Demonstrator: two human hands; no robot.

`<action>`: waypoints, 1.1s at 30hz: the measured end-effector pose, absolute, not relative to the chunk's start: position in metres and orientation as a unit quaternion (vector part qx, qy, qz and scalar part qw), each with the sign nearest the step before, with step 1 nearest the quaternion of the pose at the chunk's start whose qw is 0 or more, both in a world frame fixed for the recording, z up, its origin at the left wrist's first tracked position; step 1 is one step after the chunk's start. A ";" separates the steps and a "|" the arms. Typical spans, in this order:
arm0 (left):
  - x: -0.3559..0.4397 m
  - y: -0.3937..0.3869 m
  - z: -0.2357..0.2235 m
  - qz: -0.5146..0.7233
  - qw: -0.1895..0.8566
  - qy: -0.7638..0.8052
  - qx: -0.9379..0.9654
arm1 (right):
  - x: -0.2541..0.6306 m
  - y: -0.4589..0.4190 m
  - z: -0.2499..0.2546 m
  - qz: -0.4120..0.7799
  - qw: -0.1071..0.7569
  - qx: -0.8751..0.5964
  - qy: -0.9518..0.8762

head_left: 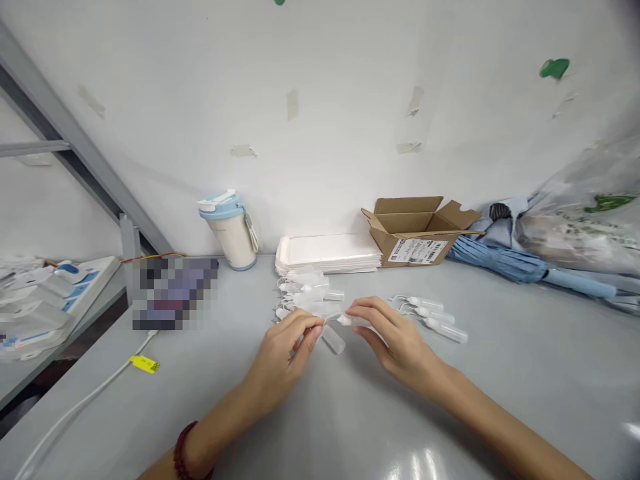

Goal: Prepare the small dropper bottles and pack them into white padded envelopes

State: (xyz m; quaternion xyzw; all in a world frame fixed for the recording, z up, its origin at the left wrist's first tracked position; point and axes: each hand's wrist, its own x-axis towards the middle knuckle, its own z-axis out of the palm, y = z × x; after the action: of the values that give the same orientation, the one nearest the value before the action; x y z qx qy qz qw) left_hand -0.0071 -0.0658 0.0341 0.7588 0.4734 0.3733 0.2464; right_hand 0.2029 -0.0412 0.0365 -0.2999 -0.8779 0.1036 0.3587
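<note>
My left hand [287, 353] and my right hand [395, 340] meet over the grey table, both pinching one small clear plastic tube [336, 328] with a white tip. The left fingers grip its left end, the right fingers its right end. Behind the hands lies a heap of similar clear tubes [305, 293]. To the right of my right hand lies a short row of finished-looking tubes with white caps [434, 319].
A stack of white trays [327, 253] and an open cardboard box [417, 230] stand against the wall. A blue-lidded cup [230, 230] is left of them. A folded blue umbrella [505, 260] and plastic bags lie right. A white cable with a yellow tag [144, 363] runs left.
</note>
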 end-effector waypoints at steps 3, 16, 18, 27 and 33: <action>-0.006 -0.066 0.036 0.370 0.263 0.497 0.739 | 0.202 -0.042 0.036 0.095 0.362 -0.295 -0.879; -0.004 -0.066 0.043 0.363 0.428 0.533 0.633 | 0.201 -0.042 0.035 0.075 0.368 -0.302 -0.876; -0.004 -0.066 0.044 0.370 0.436 0.535 0.622 | 0.200 -0.043 0.035 0.074 0.364 -0.297 -0.879; -0.008 -0.059 0.038 0.381 0.487 0.530 0.581 | 0.200 -0.043 0.035 0.064 0.356 -0.303 -0.882; -0.009 -0.061 0.039 0.370 0.531 0.511 0.566 | 0.199 -0.044 0.033 0.061 0.356 -0.298 -0.884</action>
State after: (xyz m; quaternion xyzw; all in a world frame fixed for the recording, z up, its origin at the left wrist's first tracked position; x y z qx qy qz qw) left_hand -0.0087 -0.0609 0.0385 0.5659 0.5108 0.3703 0.5308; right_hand 0.1987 -0.0441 0.0333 -0.2984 -0.8835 0.0609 0.3559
